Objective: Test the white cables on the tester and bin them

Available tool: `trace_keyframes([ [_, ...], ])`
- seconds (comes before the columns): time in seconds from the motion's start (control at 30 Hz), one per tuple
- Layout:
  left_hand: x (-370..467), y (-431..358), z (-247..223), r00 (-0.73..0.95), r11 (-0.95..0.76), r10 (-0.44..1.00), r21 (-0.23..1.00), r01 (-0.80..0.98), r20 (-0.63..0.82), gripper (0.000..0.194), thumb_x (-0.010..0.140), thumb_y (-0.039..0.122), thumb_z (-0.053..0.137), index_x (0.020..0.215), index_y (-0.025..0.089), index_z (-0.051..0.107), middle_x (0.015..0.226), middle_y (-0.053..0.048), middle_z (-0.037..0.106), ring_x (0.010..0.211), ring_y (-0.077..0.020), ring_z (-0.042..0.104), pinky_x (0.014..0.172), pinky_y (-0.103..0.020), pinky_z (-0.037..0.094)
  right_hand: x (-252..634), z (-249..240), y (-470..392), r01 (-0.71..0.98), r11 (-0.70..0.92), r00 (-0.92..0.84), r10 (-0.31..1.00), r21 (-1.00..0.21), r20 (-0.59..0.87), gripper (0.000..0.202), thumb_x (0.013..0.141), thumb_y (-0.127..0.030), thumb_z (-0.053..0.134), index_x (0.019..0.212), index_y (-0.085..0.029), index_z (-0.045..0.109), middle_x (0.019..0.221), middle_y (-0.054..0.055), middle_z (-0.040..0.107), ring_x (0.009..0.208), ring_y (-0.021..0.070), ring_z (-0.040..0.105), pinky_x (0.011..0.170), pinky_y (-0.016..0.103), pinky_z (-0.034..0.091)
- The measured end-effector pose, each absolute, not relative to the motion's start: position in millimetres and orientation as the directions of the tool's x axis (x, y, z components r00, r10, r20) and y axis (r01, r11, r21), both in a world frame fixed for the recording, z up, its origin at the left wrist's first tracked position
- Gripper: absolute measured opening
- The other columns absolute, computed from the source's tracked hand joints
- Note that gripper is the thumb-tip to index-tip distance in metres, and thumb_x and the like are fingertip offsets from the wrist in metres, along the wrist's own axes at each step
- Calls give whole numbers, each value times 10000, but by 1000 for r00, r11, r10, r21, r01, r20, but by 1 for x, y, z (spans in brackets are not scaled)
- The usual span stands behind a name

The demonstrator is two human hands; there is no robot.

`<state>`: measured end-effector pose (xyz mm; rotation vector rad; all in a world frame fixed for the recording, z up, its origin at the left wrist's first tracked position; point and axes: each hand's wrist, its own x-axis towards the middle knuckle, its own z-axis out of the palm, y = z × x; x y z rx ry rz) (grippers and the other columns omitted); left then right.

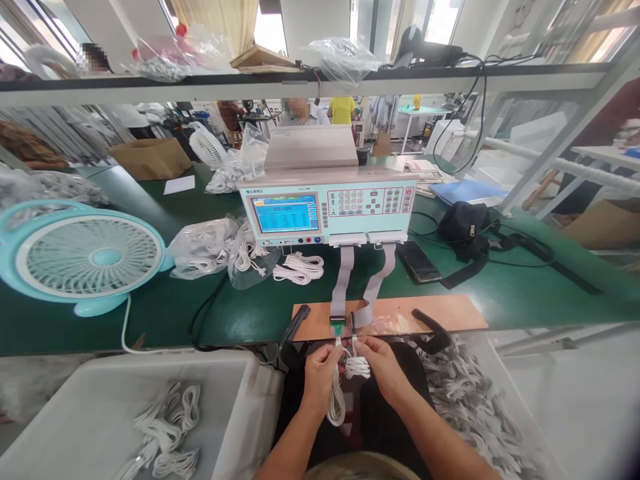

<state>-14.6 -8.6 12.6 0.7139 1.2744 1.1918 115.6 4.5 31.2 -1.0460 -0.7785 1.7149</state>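
Note:
A coiled white cable (336,403) hangs down beside my left hand (321,372), whose fingers are closed on its upper end, just below a green connector board (339,329). My right hand (379,361) pinches the end of the white cable bundle (357,366) close to the second connector (354,323). Two grey ribbon cables (343,283) run from these connectors up to the tester (330,210), whose blue screen is lit. Both hands are close together at the front edge of the wooden board (400,316).
A turquoise fan (90,257) stands at the left, near bagged cables (205,243). A phone (419,261) and black pouch (464,227) lie at the right. White bins (220,400) with cables flank my lap. Black clamp handles (296,328) hold the board. People are farther back.

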Motion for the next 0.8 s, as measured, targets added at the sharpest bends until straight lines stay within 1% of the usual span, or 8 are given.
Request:
trace_keyframes([
  [0.13,-15,-6,18,-125,311,931,925,-217,-343,378,639,501,689,636,128,627,424,39,477,364,-67,402,359,-164,291,115,28,3,-377,-341,-169,940,-861,-298,334,677,-463,723,765,-144,680,619,25,637,537,148,551,550,252,420],
  [0.3,-10,1,26,-91,309,937,921,-237,-337,463,585,601,670,597,142,607,362,48,440,292,-67,347,305,-175,243,110,28,5,-399,-328,-133,945,-856,-300,349,604,-469,766,703,-146,681,603,29,634,502,145,537,510,245,411],
  [0.4,-7,2,27,-114,294,937,920,-258,-332,490,577,628,661,542,148,568,350,53,410,291,-67,346,302,-176,251,108,30,4,-405,-315,-126,949,-859,-289,350,581,-470,776,677,-148,678,587,32,627,498,155,541,508,255,419],
  [0.6,-5,7,23,-162,298,925,920,-255,-345,498,523,630,692,501,156,538,348,54,401,291,-73,350,295,-183,253,108,29,6,-404,-316,-142,949,-859,-283,359,600,-490,746,672,-153,650,581,30,613,488,162,531,507,274,415],
  [0.7,-5,8,24,-169,324,915,917,-231,-366,481,523,611,692,492,159,529,343,56,407,296,-74,350,302,-185,251,107,29,10,-331,-259,-69,966,-908,-250,359,599,-504,712,626,-160,612,551,8,570,503,151,501,512,262,382],
  [0.8,-4,0,27,-197,329,908,920,-211,-370,410,514,538,718,543,152,580,398,45,488,342,-89,410,341,-195,309,104,31,6,-216,-218,16,974,-952,-227,335,586,-474,677,532,-169,550,492,-26,492,488,116,424,494,240,327],
])
